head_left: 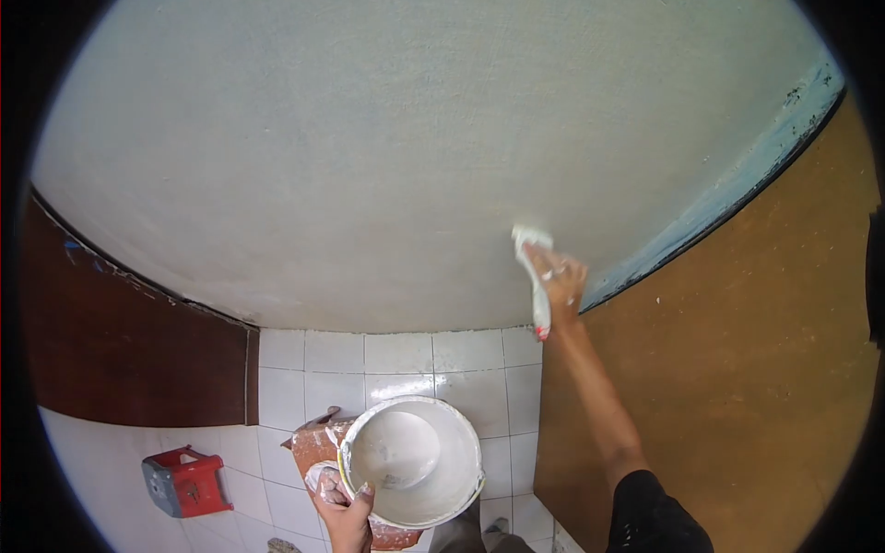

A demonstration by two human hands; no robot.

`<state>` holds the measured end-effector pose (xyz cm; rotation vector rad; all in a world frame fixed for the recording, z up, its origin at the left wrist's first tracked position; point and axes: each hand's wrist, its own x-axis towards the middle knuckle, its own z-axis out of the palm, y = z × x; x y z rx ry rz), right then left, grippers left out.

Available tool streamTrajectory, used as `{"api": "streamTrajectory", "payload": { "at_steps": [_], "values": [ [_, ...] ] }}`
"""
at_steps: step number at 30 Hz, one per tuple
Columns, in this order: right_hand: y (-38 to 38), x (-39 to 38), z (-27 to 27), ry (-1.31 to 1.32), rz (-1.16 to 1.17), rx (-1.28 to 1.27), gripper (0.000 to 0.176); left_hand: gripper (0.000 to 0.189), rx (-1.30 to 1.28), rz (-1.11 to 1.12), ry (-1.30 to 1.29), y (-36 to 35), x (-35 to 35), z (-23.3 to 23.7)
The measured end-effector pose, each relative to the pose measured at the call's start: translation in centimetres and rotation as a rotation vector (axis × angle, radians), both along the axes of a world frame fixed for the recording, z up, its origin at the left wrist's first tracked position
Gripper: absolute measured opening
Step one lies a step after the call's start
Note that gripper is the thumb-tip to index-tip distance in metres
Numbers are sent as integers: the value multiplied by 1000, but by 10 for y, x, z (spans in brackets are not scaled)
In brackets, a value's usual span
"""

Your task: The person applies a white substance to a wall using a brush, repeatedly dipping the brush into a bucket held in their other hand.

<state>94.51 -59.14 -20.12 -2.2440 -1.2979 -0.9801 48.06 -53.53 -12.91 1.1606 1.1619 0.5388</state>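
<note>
My right hand point(560, 278) is closed around a paintbrush point(539, 297), its handle smeared white and red at the end. The bristles are against the pale wall point(369, 184), low and near its right edge. White specks mark my fingers. At the bottom, my left hand point(343, 518) grips the near-left rim of a white bucket point(463, 452), thumb over the edge. White paint point(392, 452) covers the bucket's bottom and streaks its inner sides. Part of the left fingers is hidden behind the rim.
A bluish strip point(737, 180) runs down the wall's right edge beside a brown wooden panel point(719, 387). Dark brown wood point(138, 341) stands at left. On the white tiled floor point(396, 352) are a red-and-grey stool point(189, 484) and a paint-spattered reddish-brown surface point(315, 447) under the bucket.
</note>
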Motion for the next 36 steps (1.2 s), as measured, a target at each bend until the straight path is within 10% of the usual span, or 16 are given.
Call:
{"api": "streamTrajectory", "payload": {
  "at_steps": [5,10,14,21,29,36],
  "values": [
    [22,-10,56,-76,48,223,55,56,-28,156,-224,-28,-8,-18],
    [11,-19,-106,127,73,-94,55,51,93,173,9,-62,-43,-57],
    [5,-23,-118,281,115,-212,56,59,0,198,-25,-77,-64,-60],
    [49,-23,70,-99,133,358,58,58,-70,237,6,-88,-79,-59],
    [51,-39,-112,41,224,-107,57,54,-33,247,-50,-85,-78,-75],
    [57,-38,25,-86,159,148,59,52,-106,267,-48,-84,-74,-60]
  ]
}}
